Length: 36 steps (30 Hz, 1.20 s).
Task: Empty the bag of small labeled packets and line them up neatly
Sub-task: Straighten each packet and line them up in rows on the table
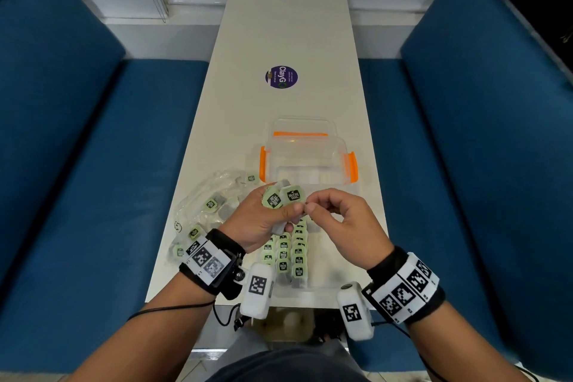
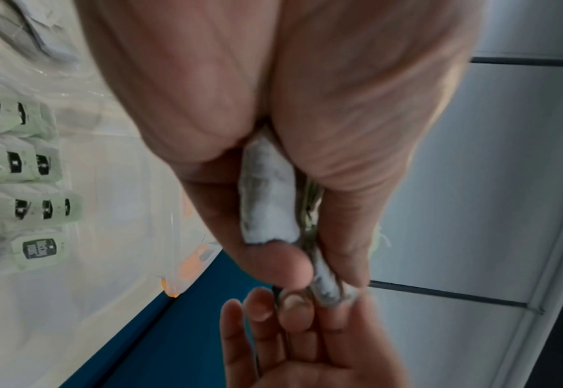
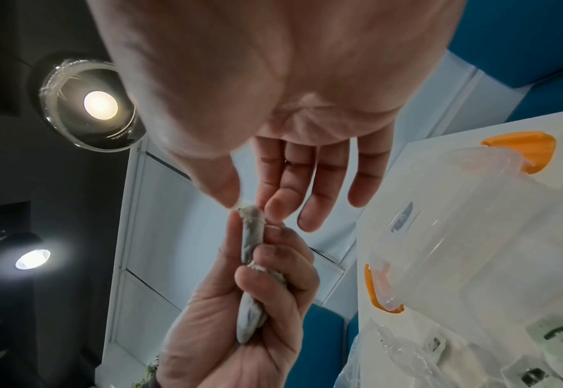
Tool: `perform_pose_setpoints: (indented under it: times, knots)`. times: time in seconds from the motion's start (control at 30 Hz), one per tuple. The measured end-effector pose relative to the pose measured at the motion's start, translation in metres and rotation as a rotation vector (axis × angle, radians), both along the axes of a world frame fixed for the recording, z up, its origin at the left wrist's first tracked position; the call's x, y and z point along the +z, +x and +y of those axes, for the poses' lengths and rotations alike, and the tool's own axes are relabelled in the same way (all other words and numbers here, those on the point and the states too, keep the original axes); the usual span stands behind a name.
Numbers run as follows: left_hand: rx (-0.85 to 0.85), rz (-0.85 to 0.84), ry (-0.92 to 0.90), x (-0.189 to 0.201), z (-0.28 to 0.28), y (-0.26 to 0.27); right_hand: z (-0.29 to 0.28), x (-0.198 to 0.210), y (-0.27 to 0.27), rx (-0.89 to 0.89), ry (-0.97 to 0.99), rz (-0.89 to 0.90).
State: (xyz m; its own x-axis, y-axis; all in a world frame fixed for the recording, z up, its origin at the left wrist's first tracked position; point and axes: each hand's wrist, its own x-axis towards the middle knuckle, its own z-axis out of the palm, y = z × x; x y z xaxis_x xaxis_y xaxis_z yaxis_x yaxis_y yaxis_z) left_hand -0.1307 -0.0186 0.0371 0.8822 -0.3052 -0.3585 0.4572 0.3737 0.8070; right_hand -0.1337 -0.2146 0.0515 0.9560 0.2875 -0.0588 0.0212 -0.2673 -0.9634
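- Head view: left hand (image 1: 263, 220) raised over the near half of the white table (image 1: 291, 49), fingers curled round a small bunch of packets (image 1: 283, 197); two green tags with dark labels fan out above the knuckles.
- Right hand (image 1: 338, 220) meets it from the right, thumb and forefinger pinched on the edge of one packet in the bunch, the other fingers loosely bent.
- Only the head view gives the layout: the clear bag (image 1: 207, 205) lies crumpled to the left of the left hand, with several packets in it.
- Rows of packets (image 1: 290, 253) lie lined up on a clear lid on the table, directly under and just near of both hands.
- A clear box (image 1: 305, 161) with orange clips sits just beyond the hands; a round purple sticker (image 1: 281, 77) lies farther up the table.
- Left wrist view, not seen from above: the grey-white pouches (image 2: 268, 199) squeezed between palm and thumb, and the right fingertips (image 2: 294, 312) touching their lower end.
- Right wrist view: the pinch from below, thumb and forefinger closing on the top of the pouch (image 3: 251, 236); middle, ring and little fingers are spread and straight. Ceiling lamps show here only.
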Motion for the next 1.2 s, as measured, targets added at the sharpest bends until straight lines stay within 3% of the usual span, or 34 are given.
perform_pose_setpoints:
  times: [0.37, 0.47, 0.63, 0.77, 1.0, 1.2]
  knots:
    - [-0.067, -0.008, 0.130, 0.008, 0.007, 0.005, -0.005, 0.002, 0.013, -0.014, -0.048, 0.007]
    - [-0.010, 0.022, 0.160, 0.007, 0.003, 0.007, -0.005, 0.002, 0.012, -0.129, -0.078, -0.119]
    - [0.023, 0.040, 0.157, 0.005, -0.002, 0.009, -0.008, 0.001, 0.014, 0.027, -0.279, -0.348]
    - [-0.004, 0.043, 0.106, 0.008, -0.003, 0.009, -0.008, -0.004, 0.021, 0.056, -0.385, -0.366]
    - [0.029, 0.000, 0.133, 0.007, -0.004, 0.010, -0.003, 0.000, 0.021, 0.026, -0.334, -0.361]
    - [0.081, 0.054, 0.047, 0.003, -0.008, 0.010, -0.005, -0.002, 0.017, -0.027, -0.326, -0.310]
